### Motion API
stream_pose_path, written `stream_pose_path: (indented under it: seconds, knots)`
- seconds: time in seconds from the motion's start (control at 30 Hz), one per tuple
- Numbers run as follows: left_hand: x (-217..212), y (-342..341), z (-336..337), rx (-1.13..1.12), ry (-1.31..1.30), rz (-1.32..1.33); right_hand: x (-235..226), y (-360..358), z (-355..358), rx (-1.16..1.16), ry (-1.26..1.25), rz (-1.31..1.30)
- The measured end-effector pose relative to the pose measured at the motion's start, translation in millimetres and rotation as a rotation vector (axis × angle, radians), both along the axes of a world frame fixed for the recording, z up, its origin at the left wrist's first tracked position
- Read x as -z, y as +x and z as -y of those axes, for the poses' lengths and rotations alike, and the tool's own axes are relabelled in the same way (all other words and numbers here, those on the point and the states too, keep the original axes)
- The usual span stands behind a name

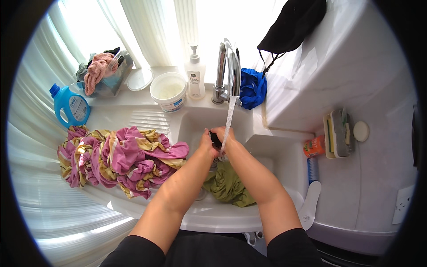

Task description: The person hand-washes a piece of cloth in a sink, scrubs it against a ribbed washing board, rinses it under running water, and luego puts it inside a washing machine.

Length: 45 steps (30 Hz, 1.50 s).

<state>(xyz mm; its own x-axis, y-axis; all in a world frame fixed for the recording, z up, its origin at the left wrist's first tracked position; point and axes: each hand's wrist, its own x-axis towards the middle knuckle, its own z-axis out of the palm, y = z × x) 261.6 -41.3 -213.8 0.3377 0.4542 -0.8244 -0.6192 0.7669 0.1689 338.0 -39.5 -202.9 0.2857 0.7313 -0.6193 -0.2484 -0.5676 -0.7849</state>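
Over the sink [271, 155], my left hand [207, 143] and my right hand [227, 136] close in on each other around a small dark object [215, 140]. Its kind cannot be made out, since fingers and water cover much of it. A stream of water [229, 118] runs from the chrome faucet [219, 80] down past my right hand. Below my hands, a wet olive-green cloth [229, 184] lies bunched in the basin, partly behind my right forearm. To the left, a twisted heap of pink and yellow fabric [126, 151] rests on the ribbed side of the sink.
Along the back stand a blue detergent bottle [73, 107], a clear bin of cloths [118, 84], a white tub [169, 91] and a pump bottle [195, 78]. A blue bag [253, 89] sits beside the faucet. On the right are a brush [312, 171] and a soap caddy [338, 138].
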Motion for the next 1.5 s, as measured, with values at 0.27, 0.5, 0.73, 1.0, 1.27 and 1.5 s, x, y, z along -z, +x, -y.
stream_pose_path:
  seconds: [0.27,0.5,0.73,1.0,1.27,1.5]
  knots:
    - [3,7,22,0.014,0.330,0.154,32,-10,38,-0.019,0.511,0.387]
    - [24,-10,45,0.110,0.370,0.013,12,-26,76,-0.065,0.184,-0.035]
    - [-7,-9,61,0.230,0.396,-0.096,-8,-23,70,0.224,0.113,-0.383]
    - [-12,-23,57,-0.058,0.488,-0.510,10,-9,66,0.221,0.063,-0.571]
    - [-9,-16,85,-0.003,0.281,-0.169,21,-18,77,0.281,0.024,-0.555]
    - [1,-15,84,-0.100,0.275,-0.020,11,1,87,0.070,0.253,-0.603]
